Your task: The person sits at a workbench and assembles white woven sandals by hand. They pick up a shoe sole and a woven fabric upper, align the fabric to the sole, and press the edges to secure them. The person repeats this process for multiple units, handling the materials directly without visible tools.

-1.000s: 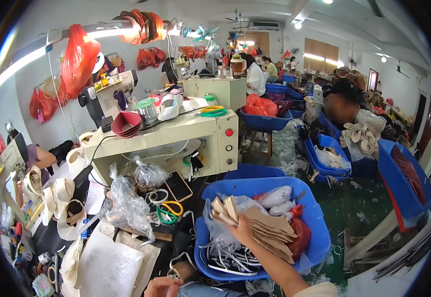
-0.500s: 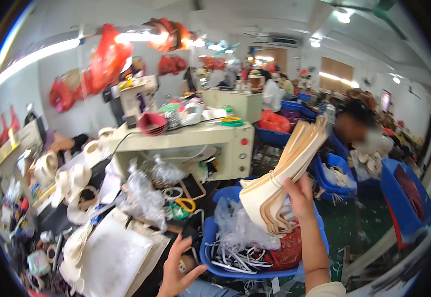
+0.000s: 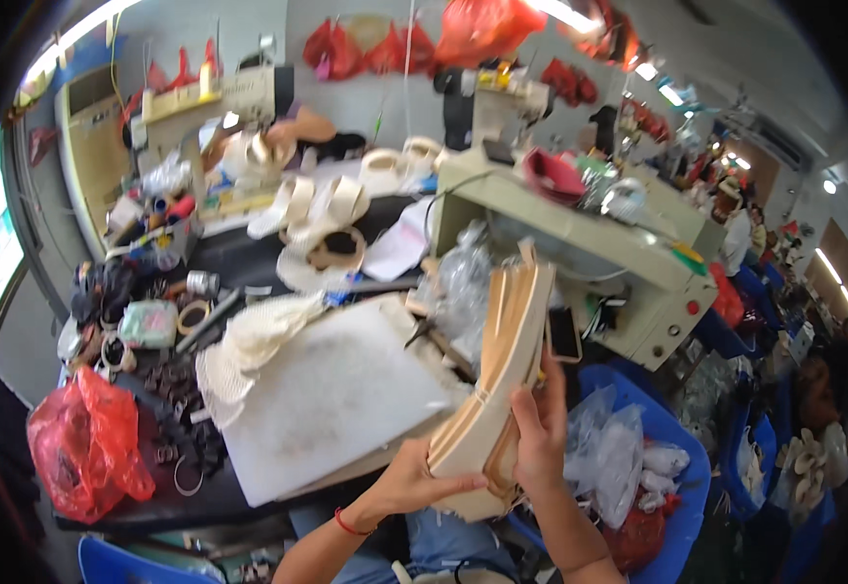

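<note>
A thick bundle of curved cream cut pieces (image 3: 502, 360), with tan edges and a tie around its middle, stands tilted in front of me. My left hand (image 3: 429, 477), a red cord at its wrist, grips the lower left of the bundle with the thumb across its face. On the other side my right hand (image 3: 539, 428) is closed around it, some fingers hidden behind. Just left of the bundle lies a white work board (image 3: 317, 389) on the table. Pale mesh pieces (image 3: 258, 346) rest along the board's left edge.
A red plastic bag (image 3: 88, 443) sits at the table's left front. To my right stands a blue basket (image 3: 692, 487) of clear bags and scraps. A phone (image 3: 564, 335) lies behind the bundle. Beyond are a sewing machine table (image 3: 599, 263) and another person's arm (image 3: 302, 127).
My view has swung left toward the white board. The bundle has come from over the blue basket to in front of me. My left hand, open and empty before, now grips it too.
</note>
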{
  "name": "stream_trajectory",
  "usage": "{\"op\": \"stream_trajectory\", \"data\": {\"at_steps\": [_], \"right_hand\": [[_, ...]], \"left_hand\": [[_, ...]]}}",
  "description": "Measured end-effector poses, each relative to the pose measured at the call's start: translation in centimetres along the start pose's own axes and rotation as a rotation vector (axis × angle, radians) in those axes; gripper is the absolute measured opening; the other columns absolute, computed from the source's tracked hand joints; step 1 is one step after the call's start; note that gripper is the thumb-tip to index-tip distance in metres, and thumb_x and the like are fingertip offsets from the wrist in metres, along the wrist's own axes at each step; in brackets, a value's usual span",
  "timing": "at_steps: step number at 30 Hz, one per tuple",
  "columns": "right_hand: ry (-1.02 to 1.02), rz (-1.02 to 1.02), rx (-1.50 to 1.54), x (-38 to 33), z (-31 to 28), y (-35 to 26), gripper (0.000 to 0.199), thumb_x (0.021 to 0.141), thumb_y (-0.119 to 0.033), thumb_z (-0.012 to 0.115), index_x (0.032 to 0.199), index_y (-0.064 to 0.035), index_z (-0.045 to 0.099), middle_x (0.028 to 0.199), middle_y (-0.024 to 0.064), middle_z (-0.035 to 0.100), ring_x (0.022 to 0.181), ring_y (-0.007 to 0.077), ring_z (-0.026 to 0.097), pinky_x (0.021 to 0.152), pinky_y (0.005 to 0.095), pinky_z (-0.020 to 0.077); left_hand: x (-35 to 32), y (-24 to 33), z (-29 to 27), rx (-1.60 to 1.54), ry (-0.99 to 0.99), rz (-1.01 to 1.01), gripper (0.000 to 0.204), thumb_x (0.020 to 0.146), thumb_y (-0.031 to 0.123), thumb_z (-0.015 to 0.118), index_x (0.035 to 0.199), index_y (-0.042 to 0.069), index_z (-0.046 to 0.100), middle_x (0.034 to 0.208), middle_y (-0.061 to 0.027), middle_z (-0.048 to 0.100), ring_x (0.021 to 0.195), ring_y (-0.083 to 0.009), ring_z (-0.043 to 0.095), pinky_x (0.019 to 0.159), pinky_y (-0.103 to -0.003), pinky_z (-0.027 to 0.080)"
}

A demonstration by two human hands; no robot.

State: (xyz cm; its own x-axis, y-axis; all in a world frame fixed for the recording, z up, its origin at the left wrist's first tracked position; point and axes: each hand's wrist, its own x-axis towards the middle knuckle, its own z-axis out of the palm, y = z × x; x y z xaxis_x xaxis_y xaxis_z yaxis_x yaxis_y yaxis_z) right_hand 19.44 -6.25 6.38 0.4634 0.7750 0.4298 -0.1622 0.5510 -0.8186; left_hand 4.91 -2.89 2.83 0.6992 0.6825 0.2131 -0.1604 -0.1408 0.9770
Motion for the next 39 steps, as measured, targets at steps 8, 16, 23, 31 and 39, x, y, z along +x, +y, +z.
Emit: {"op": "stream_trajectory", "data": {"at_steps": [8, 16, 23, 31, 39], "right_hand": [[-0.416, -0.595, -1.118, -0.9, -0.5, 2.5, 0.031, 0.069, 0.001, 0.062, 0.1, 0.0021, 0.06, 0.093, 0.0164, 0.062, 0.081, 0.031, 0.061, 0.069, 0.0359, 0.0487], [-0.171, -0.51, -0.895, 2.5, -2.0, 1.8, 0.007, 0.073, 0.0, 0.06, 0.077, -0.0026, 0.054, 0.065, 0.0089, 0.054, 0.054, 0.0225, 0.055, 0.052, 0.0318, 0.0436], [0.493, -0.416, -1.114, 15.9, -19.1, -1.1, 0.023, 0.084, -0.022, 0.059, 0.077, -0.0005, 0.056, 0.065, 0.0092, 0.059, 0.058, 0.0158, 0.056, 0.055, 0.0317, 0.0449], [-0.684, 0.454, -0.124, -0.4, -11.2, 1.8, 0.08, 0.084, -0.057, 0.048, 0.13, 0.0067, 0.036, 0.12, 0.0128, 0.054, 0.11, 0.0193, 0.051, 0.098, 0.0326, 0.0352], [-0.564, 0.177, -1.023, 4.1, -7.1, 10.5, 0.06, 0.084, -0.041, 0.059, 0.125, 0.0012, 0.045, 0.103, 0.0219, 0.061, 0.097, 0.0323, 0.059, 0.083, 0.038, 0.0458]], "left_hand": [[-3.3, -0.8, -1.7, 0.048, 0.212, -0.123, 0.059, 0.076, 0.022, 0.074, 0.123, -0.002, 0.048, 0.102, -0.0103, 0.063, 0.091, -0.0135, 0.06, 0.078, -0.029, 0.049], [-4.0, 1.1, -1.3, 0.318, 0.042, -0.153, 0.057, 0.075, 0.031, 0.073, 0.122, 0.006, 0.052, 0.088, -0.0131, 0.067, 0.078, -0.0229, 0.066, 0.07, -0.03, 0.05], [-4.0, 2.9, 2.4, 0.379, -0.372, -0.062, 0.055, 0.075, 0.027, 0.073, 0.121, 0.004, 0.054, 0.086, -0.0149, 0.066, 0.077, -0.0217, 0.067, 0.071, -0.027, 0.049], [1.7, 7.2, -3.4, -0.238, 0.188, -0.06, 0.055, 0.072, 0.019, 0.076, 0.117, -0.001, 0.052, 0.099, -0.0092, 0.064, 0.084, -0.0126, 0.061, 0.076, -0.027, 0.049], [10.4, -11.7, -13.1, 0.946, 0.913, 0.188, 0.062, 0.076, 0.02, 0.066, 0.126, -0.007, 0.039, 0.117, -0.0285, 0.05, 0.117, -0.0417, 0.042, 0.102, -0.044, 0.03]]}}
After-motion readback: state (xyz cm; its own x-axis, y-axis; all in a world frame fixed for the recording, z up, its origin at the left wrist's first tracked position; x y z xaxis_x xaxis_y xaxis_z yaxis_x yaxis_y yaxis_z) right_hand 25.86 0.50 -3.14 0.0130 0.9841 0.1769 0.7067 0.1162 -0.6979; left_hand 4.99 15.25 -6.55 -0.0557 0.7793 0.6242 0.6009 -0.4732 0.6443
